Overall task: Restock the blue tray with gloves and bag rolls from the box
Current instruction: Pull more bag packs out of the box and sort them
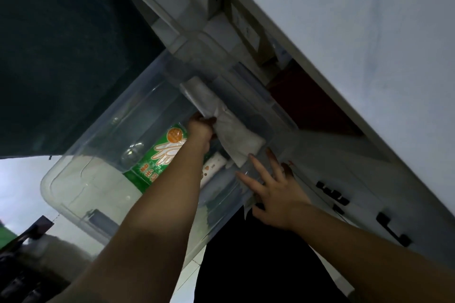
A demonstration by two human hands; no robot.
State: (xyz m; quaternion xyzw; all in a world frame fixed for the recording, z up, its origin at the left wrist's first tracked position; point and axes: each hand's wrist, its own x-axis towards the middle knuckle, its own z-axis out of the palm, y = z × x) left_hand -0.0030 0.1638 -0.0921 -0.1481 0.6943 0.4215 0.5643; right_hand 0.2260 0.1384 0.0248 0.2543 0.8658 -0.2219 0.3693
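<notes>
The view is steeply tilted and dim. A clear plastic storage box (138,135) fills the middle of the frame, its far rim tucked against the edge of a white worktop (344,32) that runs from 12 o'clock down to 4 o'clock. Inside the box lie a green printed packet (160,152) and, just at 3 o'clock of it, a small white tube-shaped pack (213,167).

The left hand (200,128) is reached deep into the box and is closed around a pale, translucent plastic bag roll (209,101) that lies along the far wall, its loose end trailing toward 4 o'clock. The right hand (273,192) rests at the near right rim of the box with fingers spread, holding nothing; it appears to steady the box.

The step in hand looks like fetching a bag roll out of the box. The blue tray is not in view, so I cannot tell where it stands. The next move would call for lifting the roll clear of the rim without snagging the loose end, then finding the tray.
</notes>
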